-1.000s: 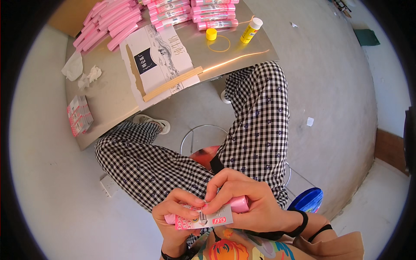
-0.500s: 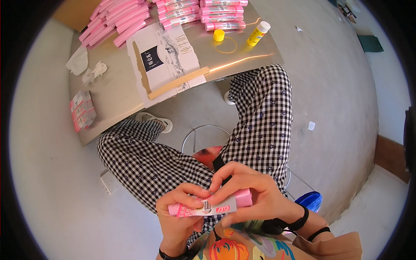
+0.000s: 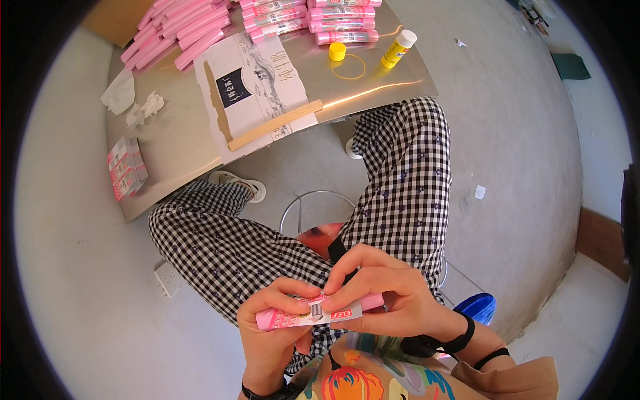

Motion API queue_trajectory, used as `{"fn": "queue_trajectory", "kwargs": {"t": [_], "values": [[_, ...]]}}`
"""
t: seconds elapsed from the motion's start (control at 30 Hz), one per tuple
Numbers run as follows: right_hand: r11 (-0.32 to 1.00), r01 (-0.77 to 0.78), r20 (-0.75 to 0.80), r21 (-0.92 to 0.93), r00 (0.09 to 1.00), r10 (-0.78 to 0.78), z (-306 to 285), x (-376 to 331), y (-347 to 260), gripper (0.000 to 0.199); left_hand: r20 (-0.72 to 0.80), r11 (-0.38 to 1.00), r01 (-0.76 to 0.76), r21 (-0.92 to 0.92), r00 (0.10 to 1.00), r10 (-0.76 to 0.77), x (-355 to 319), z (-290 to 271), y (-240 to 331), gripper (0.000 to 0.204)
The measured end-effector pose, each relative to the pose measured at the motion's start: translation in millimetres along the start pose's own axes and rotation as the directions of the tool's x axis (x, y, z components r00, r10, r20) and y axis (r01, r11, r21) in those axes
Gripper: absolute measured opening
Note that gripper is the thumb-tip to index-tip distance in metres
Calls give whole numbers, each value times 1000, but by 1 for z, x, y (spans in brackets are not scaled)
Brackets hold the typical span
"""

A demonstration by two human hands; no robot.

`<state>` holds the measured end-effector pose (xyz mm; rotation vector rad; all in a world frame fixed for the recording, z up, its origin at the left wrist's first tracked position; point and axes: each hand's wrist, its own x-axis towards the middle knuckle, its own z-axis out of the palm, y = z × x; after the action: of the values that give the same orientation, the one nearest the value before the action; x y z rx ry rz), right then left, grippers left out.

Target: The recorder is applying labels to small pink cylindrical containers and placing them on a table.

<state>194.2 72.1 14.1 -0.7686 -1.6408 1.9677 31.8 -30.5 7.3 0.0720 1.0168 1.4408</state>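
Pink roll (image 3: 373, 301), grey-and-pink label (image 3: 350, 313) against it, is held over the lap (image 3: 287, 255). Fingers of left hand (image 3: 267, 333) and right hand (image 3: 399, 300) closed on it, tips nearly meeting mid-label. Possible fault: label skewing; cause, uneven pinch. Long axis runs left–right, right end angled slightly away. Farther: glue stick (image 3: 399, 49) on desk (image 3: 177, 150).

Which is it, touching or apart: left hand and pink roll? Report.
Touching. The head view shows the left hand gripping the pink roll, fingers laid over it.
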Motion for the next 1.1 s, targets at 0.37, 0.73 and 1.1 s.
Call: {"fn": "queue_trajectory", "kwargs": {"t": [0.37, 0.73, 1.1], "values": [[963, -157, 48, 221, 987, 150, 3, -1, -3, 53, 33, 964, -207, 169, 978, 205, -1, 1, -5, 21], [947, -205, 36, 248, 979, 203, 0, -7, -2, 36, 68, 948, -211, 238, 977, 200, 0, 5, -2, 29], [960, -86, -7, 266, 996, 91, 7, -4, 1, 36, 33, 963, -148, 226, 989, 144, 2, 9, 2, 35]]}}
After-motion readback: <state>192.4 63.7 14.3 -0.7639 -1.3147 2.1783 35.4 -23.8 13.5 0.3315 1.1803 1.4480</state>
